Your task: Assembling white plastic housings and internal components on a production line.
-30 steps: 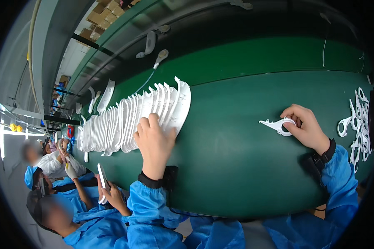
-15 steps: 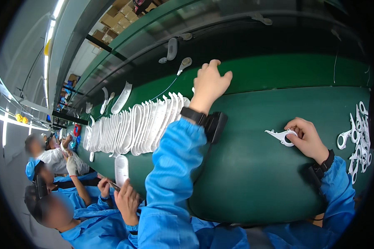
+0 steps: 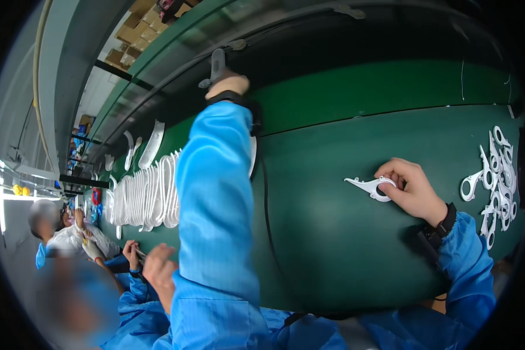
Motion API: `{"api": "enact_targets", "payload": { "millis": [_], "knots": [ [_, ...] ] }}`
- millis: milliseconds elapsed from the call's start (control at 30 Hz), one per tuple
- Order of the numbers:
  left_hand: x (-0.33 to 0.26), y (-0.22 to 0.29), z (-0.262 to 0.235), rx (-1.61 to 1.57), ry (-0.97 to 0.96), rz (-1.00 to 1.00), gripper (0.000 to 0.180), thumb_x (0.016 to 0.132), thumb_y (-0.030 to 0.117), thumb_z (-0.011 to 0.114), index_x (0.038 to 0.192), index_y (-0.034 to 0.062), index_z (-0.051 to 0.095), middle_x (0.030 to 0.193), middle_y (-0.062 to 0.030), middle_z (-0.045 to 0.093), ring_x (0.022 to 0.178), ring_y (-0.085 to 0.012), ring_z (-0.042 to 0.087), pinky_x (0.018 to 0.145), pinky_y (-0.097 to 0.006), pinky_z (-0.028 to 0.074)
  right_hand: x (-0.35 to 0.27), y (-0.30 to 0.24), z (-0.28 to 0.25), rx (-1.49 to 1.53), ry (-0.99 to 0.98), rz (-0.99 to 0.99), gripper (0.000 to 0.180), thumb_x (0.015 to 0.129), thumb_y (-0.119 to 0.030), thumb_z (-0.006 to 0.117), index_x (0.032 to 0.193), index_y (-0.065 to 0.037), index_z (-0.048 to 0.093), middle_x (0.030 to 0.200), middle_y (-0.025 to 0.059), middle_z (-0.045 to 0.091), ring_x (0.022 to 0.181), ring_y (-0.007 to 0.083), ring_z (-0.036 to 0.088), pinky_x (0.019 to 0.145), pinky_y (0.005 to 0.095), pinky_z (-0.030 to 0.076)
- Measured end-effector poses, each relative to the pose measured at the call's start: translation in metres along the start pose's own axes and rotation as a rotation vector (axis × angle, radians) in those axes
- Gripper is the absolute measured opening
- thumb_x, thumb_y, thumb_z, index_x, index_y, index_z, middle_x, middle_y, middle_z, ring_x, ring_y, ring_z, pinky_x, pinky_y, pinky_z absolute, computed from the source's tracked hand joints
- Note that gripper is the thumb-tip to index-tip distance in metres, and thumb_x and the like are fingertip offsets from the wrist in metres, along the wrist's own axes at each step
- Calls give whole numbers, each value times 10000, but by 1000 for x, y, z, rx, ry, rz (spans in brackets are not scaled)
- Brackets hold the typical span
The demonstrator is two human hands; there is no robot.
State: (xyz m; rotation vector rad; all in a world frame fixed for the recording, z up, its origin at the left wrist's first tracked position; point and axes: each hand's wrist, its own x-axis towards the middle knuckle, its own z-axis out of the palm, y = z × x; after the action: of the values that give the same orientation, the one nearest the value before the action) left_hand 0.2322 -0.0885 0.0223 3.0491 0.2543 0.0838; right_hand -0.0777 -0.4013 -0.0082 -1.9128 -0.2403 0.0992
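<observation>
The right hand (image 3: 411, 189) pinched a white ringed part (image 3: 367, 186) at its left side. The blurred left hand (image 3: 229, 86) was farther forward; whether spread or pinching, I could not tell.

Stacked cardboard boxes (image 3: 132, 34), small yellow objects (image 3: 17, 190)

Green worktable (image 3: 315, 239), stacked cardboard boxes (image 3: 139, 34) beyond, bright strip lights (image 3: 2, 211) at far left.
</observation>
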Motion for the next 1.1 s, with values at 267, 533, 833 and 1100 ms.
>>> {"api": "enact_targets", "payload": {
  "millis": [267, 533, 833, 1100],
  "knots": [
    [83, -89, 46, -194, 26, -63, 788, 774, 163, 566, 1472, -16, 247, 1356, -280, 503, 1275, -381, 494, 1067, -394, 398, -2, 0, 2, 20, 17, -55, 175, 810, -38, 662, 983, -22, 647, 742, 43, 559, 560, 107, 468, 522, 264, 377],
    [56, -77, 5, -786, 367, -39, 487, 803, 392, 716, 1028, -36, 665, 934, -186, 716, 880, -367, 697, 816, -431, 525, -2, 3, -1, 45, 18, -46, 175, 827, -44, 648, 1001, -32, 640, 736, 50, 561, 557, 119, 474, 522, 283, 390],
    [43, -31, 11, -314, 178, 229, 561, 815, 409, 663, 1173, -22, 626, 1274, -258, 576, 1177, -382, 559, 1017, -403, 421, 1, 7, -3, 43, 13, -68, 191, 823, -35, 636, 1013, -28, 622, 738, 64, 579, 555, 132, 496, 521, 290, 398],
    [33, 14, 32, -339, -144, 351, 542, 787, 409, 661, 1105, -29, 649, 1055, -242, 679, 1014, -381, 649, 895, -395, 488, 0, 8, -1, 104, 15, -69, 195, 823, -23, 623, 1018, -23, 617, 749, 70, 593, 574, 127, 521, 532, 277, 408]
  ]
}}
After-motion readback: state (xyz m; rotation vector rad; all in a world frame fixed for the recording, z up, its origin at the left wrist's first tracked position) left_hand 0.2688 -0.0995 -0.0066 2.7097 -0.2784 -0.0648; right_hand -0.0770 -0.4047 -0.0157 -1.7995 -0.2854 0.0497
